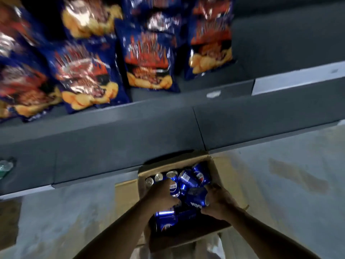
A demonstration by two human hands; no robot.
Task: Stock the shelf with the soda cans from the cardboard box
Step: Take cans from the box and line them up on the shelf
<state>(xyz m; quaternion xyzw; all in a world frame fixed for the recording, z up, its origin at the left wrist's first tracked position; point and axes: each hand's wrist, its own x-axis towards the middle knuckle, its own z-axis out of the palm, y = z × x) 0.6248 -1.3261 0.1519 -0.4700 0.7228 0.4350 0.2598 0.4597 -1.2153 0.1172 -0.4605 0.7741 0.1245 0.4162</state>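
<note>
Inside the cardboard box [128, 191], my left hand [162, 193] grips one upright can [174, 186]; my right hand [217, 201] curls round a tilted can [196, 199].

Dim, bluish light. Worn grey concrete floor [270, 193], blotched with brownish stains. Dark grey shelving front [112, 139] running slantwise across the view. Above, rows of blue crisp bags [149, 58], blurred, standing side by side.

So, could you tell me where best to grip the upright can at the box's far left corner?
Probably round its side wall, reaching down from above. That upright can shows only its silver top, hemmed in by the cardboard box wall and a neighbouring can, so fingers should straddle the rim and lift straight up.
</note>
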